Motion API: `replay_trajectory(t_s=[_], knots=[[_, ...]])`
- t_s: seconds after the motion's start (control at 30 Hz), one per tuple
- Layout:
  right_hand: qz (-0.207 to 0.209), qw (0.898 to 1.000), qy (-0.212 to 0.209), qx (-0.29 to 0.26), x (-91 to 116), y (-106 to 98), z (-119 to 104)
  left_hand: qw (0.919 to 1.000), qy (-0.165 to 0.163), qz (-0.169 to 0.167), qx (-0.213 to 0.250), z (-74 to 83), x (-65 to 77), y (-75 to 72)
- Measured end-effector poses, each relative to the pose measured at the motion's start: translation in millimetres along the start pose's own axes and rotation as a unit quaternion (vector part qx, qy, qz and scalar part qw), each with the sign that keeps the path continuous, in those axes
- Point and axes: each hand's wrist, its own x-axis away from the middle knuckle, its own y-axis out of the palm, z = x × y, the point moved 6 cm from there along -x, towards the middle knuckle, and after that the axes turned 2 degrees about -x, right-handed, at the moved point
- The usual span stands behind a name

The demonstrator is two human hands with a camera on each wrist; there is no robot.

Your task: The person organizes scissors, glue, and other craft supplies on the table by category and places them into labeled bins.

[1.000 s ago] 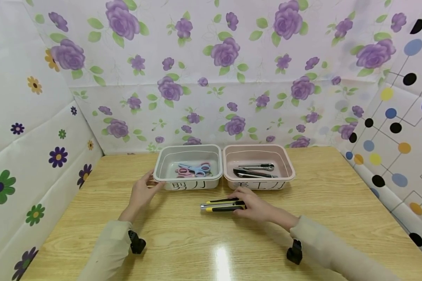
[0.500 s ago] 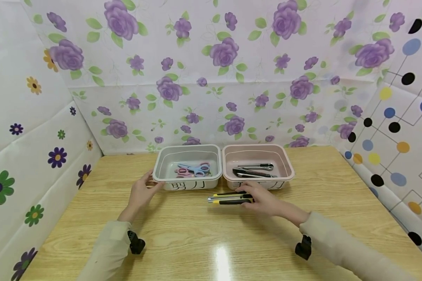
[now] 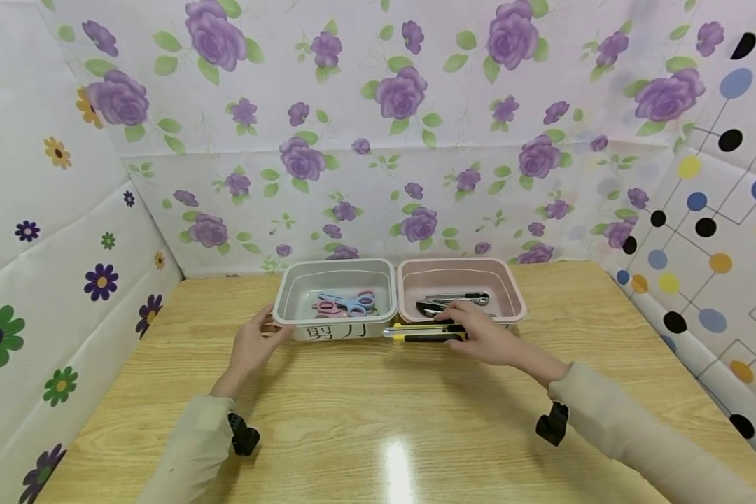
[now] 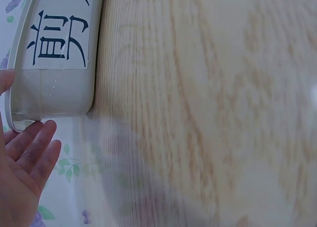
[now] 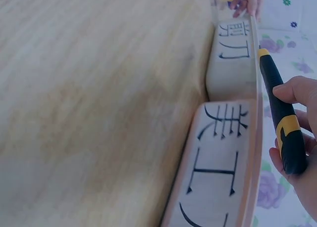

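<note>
My right hand point(image 3: 486, 336) grips a black-and-yellow utility knife point(image 3: 425, 332) at the front rim of the pink bin point(image 3: 518, 301). The knife's tip points left, towards the grey bin point(image 3: 281, 290). In the right wrist view, the knife point(image 5: 282, 113) lies between thumb and fingers, level with the bins' rims. Inside the pink bin are several utility knives point(image 3: 460, 299), partly hidden by the hand. Blue and pink scissors point(image 3: 346, 304) lie in the grey bin. My left hand point(image 3: 254, 344) touches the grey bin's front left corner, its fingers point(image 4: 34, 145) loosely extended at the rim.
Both bins stand side by side on the wooden table point(image 3: 327, 413), close to the flowered back cloth point(image 3: 359, 210). White labels with black characters are on the bins' fronts, such as the grey bin's label point(image 4: 62, 36). Patterned cloth point(image 3: 705, 301) also hangs on either side.
My right hand has carried the utility knife away from me and slightly right, from over the table to the pink bin's front rim. My left hand has stayed at the grey bin.
</note>
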Motion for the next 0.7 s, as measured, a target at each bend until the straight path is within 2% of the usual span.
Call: replay_trajectory(t_s=[0.33,0.7], knots=[[0.029,0.999,-0.004,0.038,-8,-21,15,1.0000,0.001,-0.003,-0.008,0.8,-1.2,-0.7],[0.021,0.998,0.031,0.056,-11,-32,46,0.9999,0.001,-0.004,-0.010,-0.5,-1.2,-1.0]])
